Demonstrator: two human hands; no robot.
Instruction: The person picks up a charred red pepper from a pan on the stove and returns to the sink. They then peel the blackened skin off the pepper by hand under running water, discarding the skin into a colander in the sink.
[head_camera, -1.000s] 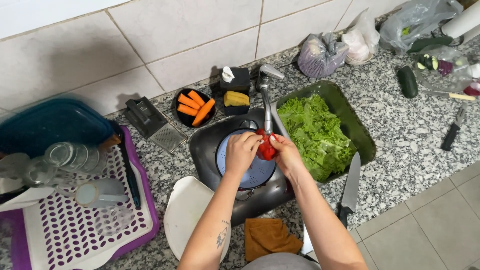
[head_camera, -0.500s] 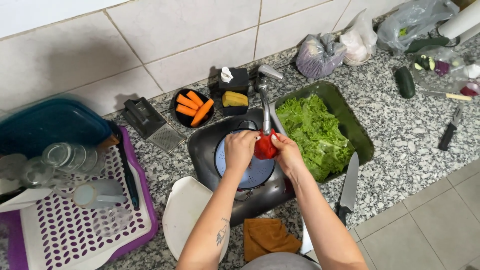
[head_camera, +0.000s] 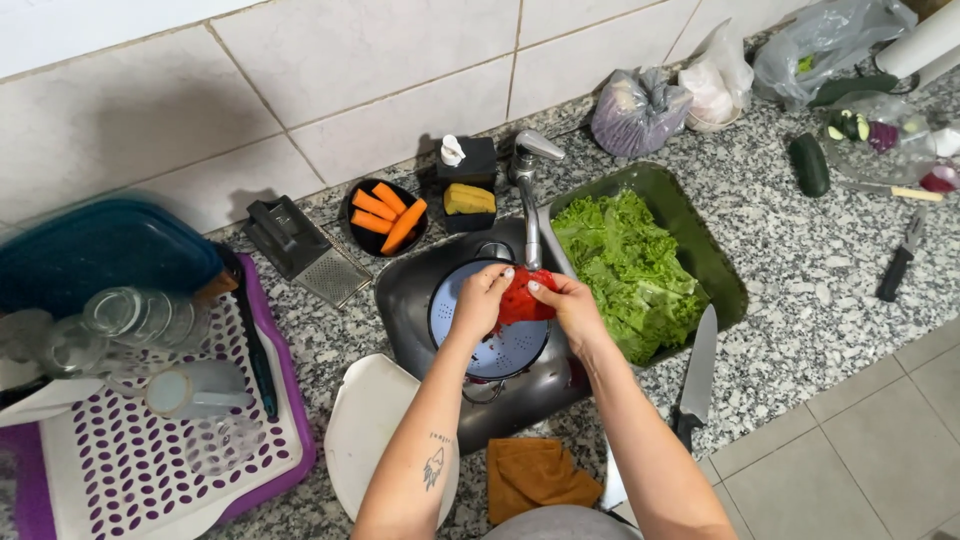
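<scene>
Around the small dark steel sink little room is open. A blue perforated colander fills its basin, and the chrome tap arches over from behind. The sink's right edge is walled by a green rectangular tray of lettuce, with a large kitchen knife lying in front of that. Left of the sink, speckled granite counter lies bare between a metal grater and a white plate.

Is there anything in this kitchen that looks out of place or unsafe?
The large knife lies at the counter's front edge, its handle over the edge near the right hand's forearm. The white plate also overhangs the edge.
</scene>
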